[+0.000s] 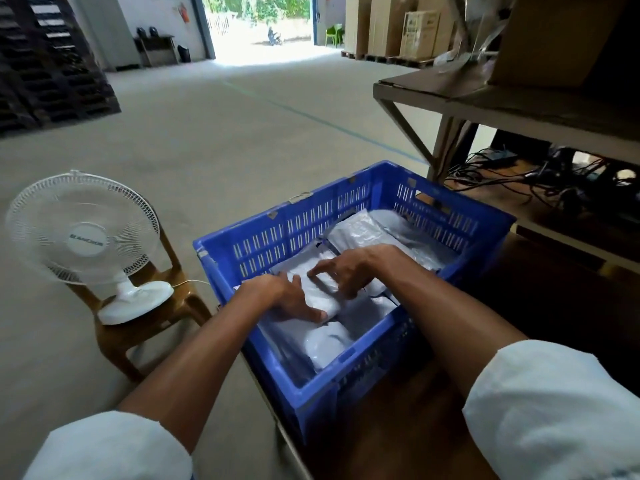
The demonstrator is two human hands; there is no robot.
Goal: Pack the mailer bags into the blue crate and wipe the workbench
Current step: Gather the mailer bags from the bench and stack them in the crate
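Note:
The blue crate (304, 220) stands on the dark brown workbench (408, 431), at its left end. Several grey mailer bags lie inside it, some flat at the back (367, 230), one at the front (329, 341). Both my hands reach into the crate onto one grey mailer bag (317, 292) in the middle. My left hand (284, 299) lies on its left side with fingers spread along the near edge. My right hand (343, 271) presses on its right side, fingers curled over the bag. Whether either hand grips the bag or only presses it flat, I cannot tell.
A white table fan (83, 233) stands on a brown plastic chair (173, 306) left of the workbench. A metal shelf (485, 102) with cardboard and a box rises at the right, tangled cables (540, 174) below it. Concrete floor stretches ahead.

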